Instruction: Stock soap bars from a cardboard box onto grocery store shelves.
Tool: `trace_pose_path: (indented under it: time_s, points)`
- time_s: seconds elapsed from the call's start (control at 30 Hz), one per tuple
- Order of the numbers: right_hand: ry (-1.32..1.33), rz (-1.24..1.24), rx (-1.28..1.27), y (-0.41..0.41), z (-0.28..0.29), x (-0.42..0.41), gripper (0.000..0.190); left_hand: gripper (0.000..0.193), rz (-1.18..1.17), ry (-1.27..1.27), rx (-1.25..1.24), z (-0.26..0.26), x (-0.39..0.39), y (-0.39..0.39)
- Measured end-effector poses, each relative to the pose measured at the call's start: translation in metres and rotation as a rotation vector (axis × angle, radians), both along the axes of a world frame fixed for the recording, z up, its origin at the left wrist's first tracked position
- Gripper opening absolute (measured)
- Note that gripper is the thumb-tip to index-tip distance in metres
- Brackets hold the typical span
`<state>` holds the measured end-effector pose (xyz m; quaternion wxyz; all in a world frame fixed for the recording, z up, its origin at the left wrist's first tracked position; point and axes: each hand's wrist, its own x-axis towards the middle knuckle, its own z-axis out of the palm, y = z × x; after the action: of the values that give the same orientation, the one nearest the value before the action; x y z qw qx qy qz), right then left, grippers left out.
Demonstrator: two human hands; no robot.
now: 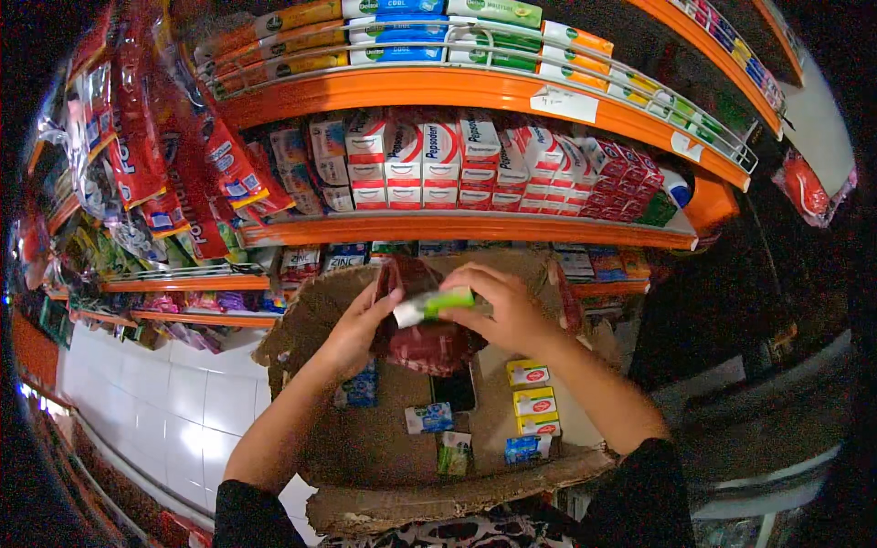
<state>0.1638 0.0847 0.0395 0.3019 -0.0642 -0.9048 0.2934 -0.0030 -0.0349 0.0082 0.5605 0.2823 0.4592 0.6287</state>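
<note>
Above a torn cardboard box, my left hand grips the side of a dark red plastic bag. A white and green soap box, blurred, is between the fingers of my right hand, across the front of the bag. The left thumb is close to the white end of this box; whether it touches is unclear. On the cardboard below lie a dark phone, a blue and white soap box, a green and white one, several yellow soap boxes and a blue pack.
Ahead, orange-edged shelves carry toothpaste boxes and, higher up, wrapped soaps. Red packets hang at the left. White floor tiles show at the lower left.
</note>
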Motion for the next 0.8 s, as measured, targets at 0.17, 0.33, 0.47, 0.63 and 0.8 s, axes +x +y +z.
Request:
trace_pose_path:
  time_s: [0.17,0.33,0.47,0.63,0.8]
  points:
    - [-0.234,-0.201,-0.059,-0.004,-0.002,-0.003,0.035,0.045,-0.101,0.127,0.127,-0.001,0.003,0.0]
    - [-0.066,-0.094,-0.054,-0.013,0.005,-0.008,0.048,0.041,-0.109,-0.062,-0.063,-0.008,-0.001,0.002]
    - [-0.045,0.121,0.13,-0.008,0.006,0.001,0.053,0.036,-0.127,-0.278,-0.147,-0.002,-0.004,0.0]
    - [-0.089,0.042,0.394,0.0,0.016,0.016,0.049,0.046,-0.177,-0.094,-0.118,-0.003,-0.002,-0.001]
    - [0.179,-0.231,0.612,0.023,0.061,0.046,0.038,0.053,-0.157,-0.063,0.096,-0.004,-0.01,-0.016]
